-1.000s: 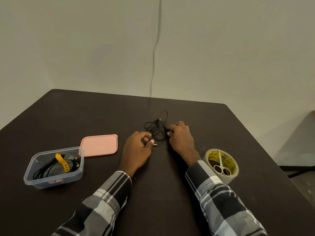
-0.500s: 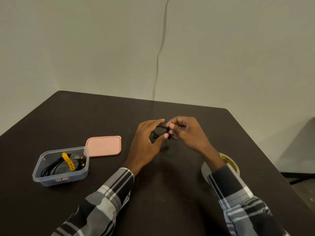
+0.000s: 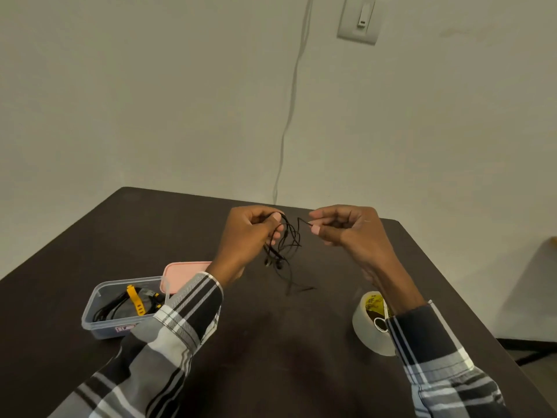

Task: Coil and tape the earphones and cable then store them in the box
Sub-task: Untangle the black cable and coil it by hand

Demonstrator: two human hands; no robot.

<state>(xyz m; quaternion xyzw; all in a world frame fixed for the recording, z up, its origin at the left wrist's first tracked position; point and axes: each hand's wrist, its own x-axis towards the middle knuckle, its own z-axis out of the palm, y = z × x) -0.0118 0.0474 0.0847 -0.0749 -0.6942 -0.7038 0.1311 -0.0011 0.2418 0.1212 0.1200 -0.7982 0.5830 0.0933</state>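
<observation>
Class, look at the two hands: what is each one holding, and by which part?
Both hold the black earphones. The left hand grips the bunched loops of wire, earbuds dangling below; the right hand pinches one loose strand of the wire between thumb and finger.

Plain room: bare wall (image 3: 150, 101), wall switch (image 3: 358, 21), dark table (image 3: 271, 342).

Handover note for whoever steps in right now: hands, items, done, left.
Left hand: grips the bunched black earphones above the table; the loose end trails down to the tabletop.
Right hand: pinches one strand of the same wire.
Box: open at the left, with a black cable tied by a yellow strap inside; pink lid lies behind it.
Tape roll at the right, partly under the right sleeve, scissors resting on it.
Done: the cable is in the box.
Left: coil the earphones, tape them, box them.
</observation>
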